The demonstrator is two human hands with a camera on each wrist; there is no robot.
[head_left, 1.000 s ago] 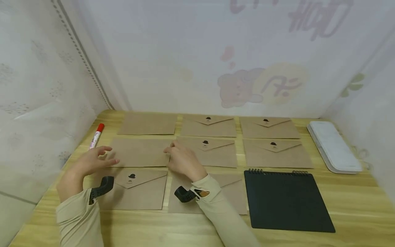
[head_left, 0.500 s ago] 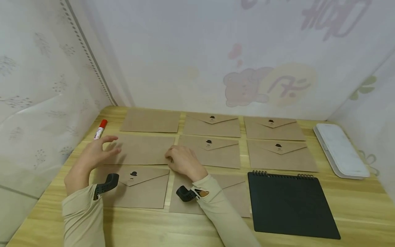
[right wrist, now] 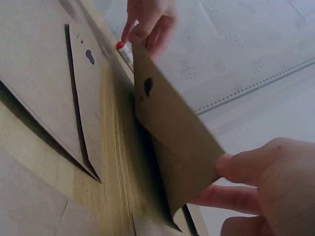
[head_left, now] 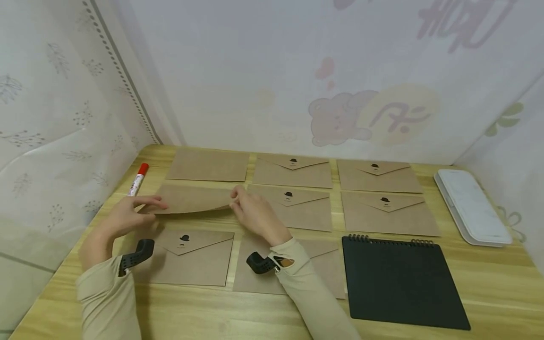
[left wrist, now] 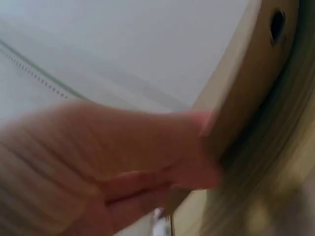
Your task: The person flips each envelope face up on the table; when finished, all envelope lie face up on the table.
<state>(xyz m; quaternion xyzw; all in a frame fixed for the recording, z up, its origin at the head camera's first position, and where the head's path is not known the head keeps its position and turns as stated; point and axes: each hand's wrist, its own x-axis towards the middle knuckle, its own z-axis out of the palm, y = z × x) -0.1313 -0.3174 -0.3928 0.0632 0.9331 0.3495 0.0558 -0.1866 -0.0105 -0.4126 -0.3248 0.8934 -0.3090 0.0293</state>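
Observation:
A plain brown paper envelope (head_left: 191, 198), the middle one of the left column, is tilted with its near edge raised off the table. My left hand (head_left: 123, 215) pinches its left end between thumb and fingers. At the opposite end, my right hand (head_left: 259, 215) pinches the near right corner. Seen from the right wrist, the envelope's underside (right wrist: 170, 123) carries a flap with a small black hat print, and the paper bows a little. The left wrist view is blurred, with the left thumb and fingers on the envelope (left wrist: 246, 93).
Several more brown envelopes lie in rows, including a plain one (head_left: 208, 165) behind and a hat-printed one (head_left: 191, 264) in front. A red-capped marker (head_left: 138, 179) lies at left. A black spiral notebook (head_left: 403, 278) and a white case (head_left: 471, 208) are at right.
The envelope lay flat earlier; its near edge has risen. My left hand, formerly spread above its left end, now pinches it. My right hand has lifted slightly with the right corner.

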